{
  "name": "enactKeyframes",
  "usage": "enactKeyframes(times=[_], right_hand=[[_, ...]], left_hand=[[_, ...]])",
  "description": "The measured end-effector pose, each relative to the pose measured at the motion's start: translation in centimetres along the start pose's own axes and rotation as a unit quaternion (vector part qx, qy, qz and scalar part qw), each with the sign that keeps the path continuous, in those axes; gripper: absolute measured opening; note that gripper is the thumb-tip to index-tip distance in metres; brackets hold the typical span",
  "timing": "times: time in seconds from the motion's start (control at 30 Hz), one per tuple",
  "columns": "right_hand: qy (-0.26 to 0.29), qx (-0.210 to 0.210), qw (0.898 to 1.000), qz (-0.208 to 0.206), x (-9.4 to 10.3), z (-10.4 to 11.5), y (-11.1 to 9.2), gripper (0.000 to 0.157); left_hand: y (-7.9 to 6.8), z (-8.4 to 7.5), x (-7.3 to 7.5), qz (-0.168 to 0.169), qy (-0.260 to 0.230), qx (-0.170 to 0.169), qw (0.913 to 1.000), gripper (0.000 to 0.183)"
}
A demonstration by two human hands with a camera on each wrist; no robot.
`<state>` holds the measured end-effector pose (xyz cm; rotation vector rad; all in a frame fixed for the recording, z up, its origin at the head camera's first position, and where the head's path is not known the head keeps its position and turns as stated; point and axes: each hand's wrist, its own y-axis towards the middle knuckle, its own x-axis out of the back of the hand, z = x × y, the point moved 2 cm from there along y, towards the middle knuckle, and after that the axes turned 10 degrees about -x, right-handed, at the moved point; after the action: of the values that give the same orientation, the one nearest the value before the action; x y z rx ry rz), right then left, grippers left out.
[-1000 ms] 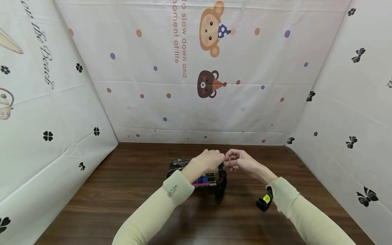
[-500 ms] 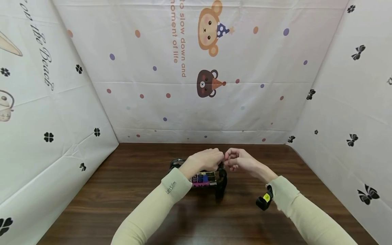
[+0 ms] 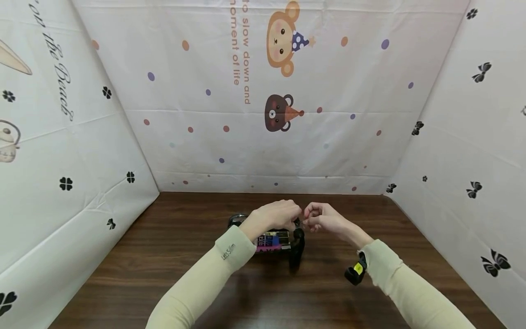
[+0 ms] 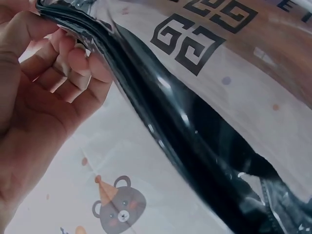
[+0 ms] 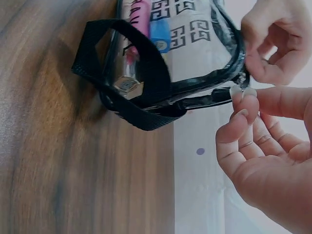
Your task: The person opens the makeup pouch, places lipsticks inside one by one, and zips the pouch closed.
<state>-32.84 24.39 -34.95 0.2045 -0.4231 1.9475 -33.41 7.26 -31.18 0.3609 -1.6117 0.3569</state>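
Observation:
A clear plastic zip pouch with black trim (image 3: 273, 241) stands on the table in the head view, partly hidden by my left forearm. My left hand (image 3: 276, 214) grips the black edge at the pouch's top right corner; the left wrist view shows thumb and fingers (image 4: 63, 48) at that edge. Just right of it, my right hand (image 3: 326, 218) pinches a small zipper pull (image 5: 242, 90) between thumb and forefinger, beside the zip's end. A black webbing strap (image 5: 90, 53) loops from the pouch's side. Through the plastic show a pink item (image 5: 140, 19) and a blue one (image 5: 161, 39).
A dark wooden table (image 3: 172, 274) lies under the pouch. White printed cloth (image 3: 246, 151) hangs behind it and on both sides. A black wrist camera with a yellow label (image 3: 355, 270) juts from my right wrist.
My right hand has shifted slightly right and nearer to me, leaving a small gap between the hands. The left hand and the pouch stay nearly in place.

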Motion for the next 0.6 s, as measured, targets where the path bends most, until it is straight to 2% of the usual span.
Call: enactKeyframes(times=[0.5, 0.6], right_hand=[[-0.024, 0.002, 1.0, 0.003, -1.2, -0.8, 0.9, 0.014], [-0.03, -0.008, 1.0, 0.0, -1.4, -1.2, 1.0, 0.014]], left_hand=[[0.0, 0.3, 0.0, -0.007, 0.004, 0.005, 1.0, 0.036], [0.0, 0.3, 0.0, -0.008, 0.001, 0.003, 1.0, 0.036]])
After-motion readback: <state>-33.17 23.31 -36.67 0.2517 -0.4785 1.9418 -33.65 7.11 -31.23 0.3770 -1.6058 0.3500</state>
